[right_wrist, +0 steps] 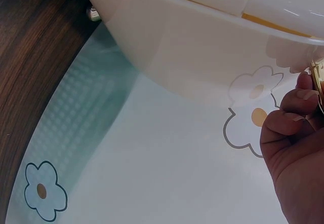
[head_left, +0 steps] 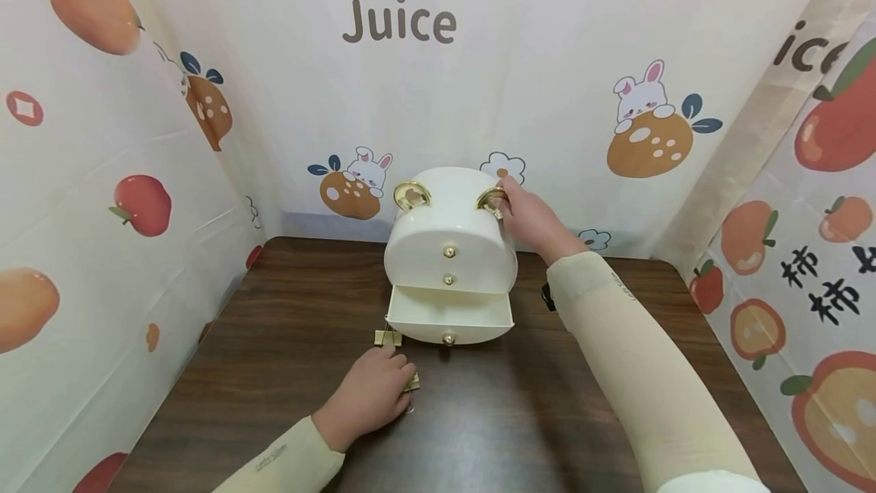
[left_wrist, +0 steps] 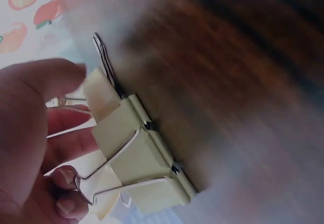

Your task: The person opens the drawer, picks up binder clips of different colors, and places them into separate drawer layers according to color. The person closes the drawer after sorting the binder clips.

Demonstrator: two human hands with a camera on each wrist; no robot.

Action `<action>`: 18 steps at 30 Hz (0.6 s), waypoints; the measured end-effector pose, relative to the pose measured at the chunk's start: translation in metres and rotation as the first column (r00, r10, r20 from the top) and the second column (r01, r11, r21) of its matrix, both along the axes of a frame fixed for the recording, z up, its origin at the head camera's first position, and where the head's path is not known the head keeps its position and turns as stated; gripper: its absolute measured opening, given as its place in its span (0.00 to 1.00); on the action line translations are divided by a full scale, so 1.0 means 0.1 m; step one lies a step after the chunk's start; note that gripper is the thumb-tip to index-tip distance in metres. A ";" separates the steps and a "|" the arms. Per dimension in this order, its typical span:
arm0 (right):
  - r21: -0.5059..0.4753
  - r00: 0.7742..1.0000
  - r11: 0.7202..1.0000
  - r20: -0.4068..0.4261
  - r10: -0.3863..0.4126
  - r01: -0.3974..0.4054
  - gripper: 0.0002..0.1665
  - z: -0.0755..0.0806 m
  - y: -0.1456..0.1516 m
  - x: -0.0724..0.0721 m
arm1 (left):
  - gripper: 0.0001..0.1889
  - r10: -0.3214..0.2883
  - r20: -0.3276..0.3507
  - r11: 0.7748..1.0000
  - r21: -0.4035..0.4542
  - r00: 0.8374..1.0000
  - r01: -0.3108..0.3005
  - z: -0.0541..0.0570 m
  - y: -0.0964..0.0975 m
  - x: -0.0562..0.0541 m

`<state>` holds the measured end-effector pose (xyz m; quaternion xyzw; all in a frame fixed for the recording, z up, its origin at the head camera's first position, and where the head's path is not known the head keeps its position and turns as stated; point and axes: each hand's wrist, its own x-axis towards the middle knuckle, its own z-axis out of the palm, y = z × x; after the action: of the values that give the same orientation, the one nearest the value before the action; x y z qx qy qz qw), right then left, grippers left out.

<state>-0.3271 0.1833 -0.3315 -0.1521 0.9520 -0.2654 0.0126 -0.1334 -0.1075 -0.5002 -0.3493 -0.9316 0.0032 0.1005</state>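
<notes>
A white rounded drawer box (head_left: 448,211) stands on the table with two gold ear-like rings on top. Its bottom drawer (head_left: 448,332) is pulled out, and the part of the inside that shows is bare. My right hand (head_left: 530,215) grips the right-hand gold ring (head_left: 489,198). Low in front of the drawer, my left hand (head_left: 369,394) holds a pale yellow binder clip (left_wrist: 134,153), with fingertips curled at its wire handle. Another pale yellow binder clip (head_left: 388,338) lies by the drawer's left corner.
The dark wooden table (head_left: 294,310) meets a fruit-printed curtain (head_left: 534,36) behind the box and at both sides. The left-hand gold ring (head_left: 412,195) is untouched. A small black object (head_left: 548,297) shows beside my right sleeve.
</notes>
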 end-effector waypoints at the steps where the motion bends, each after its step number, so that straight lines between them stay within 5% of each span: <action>1: 0.000 1.000 1.000 -0.001 0.000 0.000 0.15 0.00 0.00 0.00 | 0.10 -0.005 -0.013 1.000 -0.008 1.000 0.005 -0.01 0.01 -0.01; 12: -0.008 1.000 1.000 -0.011 0.012 -0.012 0.16 0.01 0.01 0.02 | 0.10 -0.024 -0.069 0.997 -0.078 0.997 0.019 -0.06 0.11 -0.05; 18: -0.011 1.000 1.000 -0.012 0.009 -0.009 0.15 0.01 0.01 0.02 | 0.10 0.004 -0.064 1.000 -0.021 0.998 -0.006 -0.02 0.13 -0.06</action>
<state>-0.3248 0.1843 -0.3306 -0.1582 0.9499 -0.2695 0.0074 -0.1391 -0.0949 -0.5025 -0.3477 -0.9287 0.0245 0.1264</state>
